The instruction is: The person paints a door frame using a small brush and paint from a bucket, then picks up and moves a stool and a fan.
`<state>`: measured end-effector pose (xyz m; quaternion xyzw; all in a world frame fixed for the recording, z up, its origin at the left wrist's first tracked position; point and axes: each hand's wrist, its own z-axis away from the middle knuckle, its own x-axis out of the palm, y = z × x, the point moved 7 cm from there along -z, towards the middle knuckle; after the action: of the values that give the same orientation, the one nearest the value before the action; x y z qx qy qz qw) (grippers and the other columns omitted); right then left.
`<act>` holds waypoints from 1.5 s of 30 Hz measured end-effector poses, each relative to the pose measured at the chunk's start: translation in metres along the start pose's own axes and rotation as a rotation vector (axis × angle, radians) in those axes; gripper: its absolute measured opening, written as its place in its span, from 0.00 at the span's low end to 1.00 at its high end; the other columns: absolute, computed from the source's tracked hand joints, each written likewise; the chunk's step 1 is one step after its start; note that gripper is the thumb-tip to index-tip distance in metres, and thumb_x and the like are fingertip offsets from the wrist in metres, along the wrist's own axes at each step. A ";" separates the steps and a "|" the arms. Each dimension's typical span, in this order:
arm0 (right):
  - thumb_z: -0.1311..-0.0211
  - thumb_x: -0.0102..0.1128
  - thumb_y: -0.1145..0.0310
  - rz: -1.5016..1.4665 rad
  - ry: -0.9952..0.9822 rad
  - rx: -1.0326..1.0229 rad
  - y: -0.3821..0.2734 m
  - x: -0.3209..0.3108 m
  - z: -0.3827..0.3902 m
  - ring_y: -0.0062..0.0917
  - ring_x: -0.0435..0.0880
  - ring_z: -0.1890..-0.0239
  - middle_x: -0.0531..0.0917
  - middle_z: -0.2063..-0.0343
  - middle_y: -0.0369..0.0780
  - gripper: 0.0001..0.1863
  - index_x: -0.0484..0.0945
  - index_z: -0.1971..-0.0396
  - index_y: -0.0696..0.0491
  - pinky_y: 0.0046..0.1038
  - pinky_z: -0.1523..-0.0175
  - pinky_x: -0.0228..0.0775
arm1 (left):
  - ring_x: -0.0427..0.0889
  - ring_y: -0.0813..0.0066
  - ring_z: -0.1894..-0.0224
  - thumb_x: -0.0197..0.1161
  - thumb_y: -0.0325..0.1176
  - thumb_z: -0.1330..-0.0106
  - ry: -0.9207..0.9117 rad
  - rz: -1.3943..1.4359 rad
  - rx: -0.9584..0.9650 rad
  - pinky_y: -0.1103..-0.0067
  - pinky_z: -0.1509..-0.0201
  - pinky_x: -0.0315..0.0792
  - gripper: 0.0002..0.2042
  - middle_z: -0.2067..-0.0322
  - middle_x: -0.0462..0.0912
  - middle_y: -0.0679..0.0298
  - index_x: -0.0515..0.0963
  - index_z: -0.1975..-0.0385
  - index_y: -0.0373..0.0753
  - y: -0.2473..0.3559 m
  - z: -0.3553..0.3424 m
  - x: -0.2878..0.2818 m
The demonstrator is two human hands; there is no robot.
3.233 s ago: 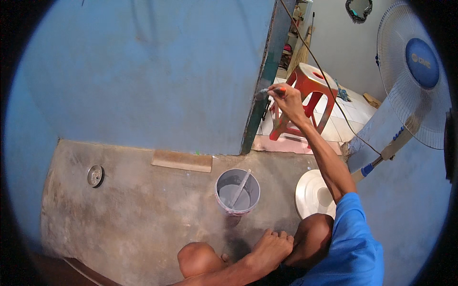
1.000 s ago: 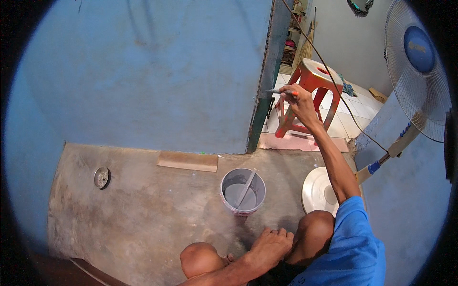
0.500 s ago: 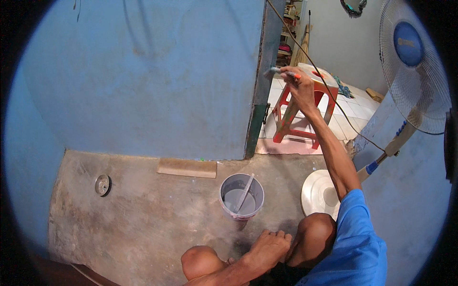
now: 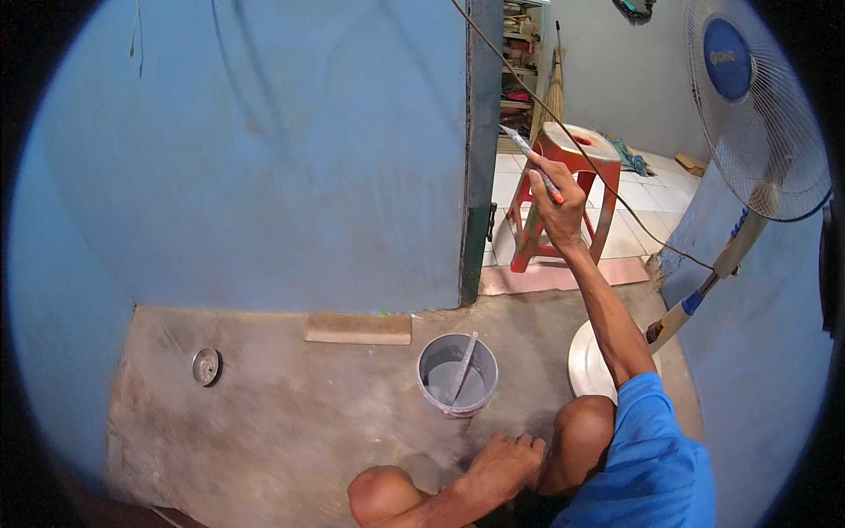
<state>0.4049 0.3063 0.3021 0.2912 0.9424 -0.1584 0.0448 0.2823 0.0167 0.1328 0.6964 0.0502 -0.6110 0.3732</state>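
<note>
My right hand [image 4: 562,201], raised on an outstretched arm, grips a slim paintbrush [image 4: 533,158] with an orange handle end. Its pale bristle end points up and left, close beside the edge of the door frame [image 4: 480,167], which is grey above and dark green lower down. Whether the bristles touch the frame I cannot tell. Between my knees rests my left hand [image 4: 503,466], its fingers curled and their tips hidden. On the floor ahead of it stands a bucket [image 4: 426,380] of grey paint, with a paint-smeared stick [image 4: 465,365] leaning inside.
Past the doorway is a red plastic stool [image 4: 576,158] with a worn top. A standing fan [image 4: 757,106] rises at the right on a round white base [image 4: 588,361]. A cable [image 4: 616,194] crosses the doorway. A cardboard strip [image 4: 356,329] and a small metal dish [image 4: 207,367] lie on the floor.
The brush has shifted from the frame's face to its right edge, and its handle now slants down and right. The view has tilted slightly. My left hand stays between the knees.
</note>
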 end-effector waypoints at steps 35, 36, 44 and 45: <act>0.42 0.63 0.75 0.292 -0.487 -0.283 -0.018 0.049 0.082 0.40 0.83 0.61 0.78 0.61 0.47 0.26 0.71 0.41 0.57 0.37 0.61 0.79 | 0.83 0.51 0.59 0.56 0.31 0.35 -0.011 0.000 0.007 0.60 0.56 0.73 0.11 0.63 0.80 0.51 0.72 0.56 0.34 0.001 -0.001 0.005; 0.42 0.63 0.76 0.308 -0.438 -0.298 -0.024 0.044 0.058 0.41 0.83 0.61 0.78 0.61 0.47 0.26 0.72 0.41 0.56 0.37 0.62 0.79 | 0.83 0.51 0.59 0.56 0.31 0.35 -0.003 -0.003 0.012 0.60 0.55 0.73 0.11 0.63 0.80 0.51 0.72 0.56 0.33 0.001 0.000 0.006; 0.40 0.63 0.74 0.324 -0.185 -0.406 -0.029 0.026 -0.042 0.42 0.83 0.58 0.80 0.58 0.49 0.25 0.71 0.41 0.56 0.37 0.58 0.79 | 0.82 0.50 0.59 0.54 0.31 0.33 -0.028 0.060 -0.033 0.59 0.53 0.71 0.08 0.63 0.79 0.53 0.71 0.58 0.35 -0.002 -0.004 0.007; 0.40 0.63 0.74 0.345 -0.267 -0.355 -0.024 0.032 -0.019 0.41 0.83 0.58 0.80 0.59 0.48 0.26 0.71 0.41 0.56 0.37 0.58 0.79 | 0.82 0.51 0.59 0.54 0.31 0.33 -0.013 0.073 -0.028 0.59 0.53 0.71 0.08 0.63 0.79 0.53 0.71 0.58 0.35 -0.001 -0.004 0.005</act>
<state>0.3648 0.3113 0.3207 0.4116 0.8776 -0.0181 0.2451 0.2860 0.0174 0.1277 0.6885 0.0310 -0.6007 0.4052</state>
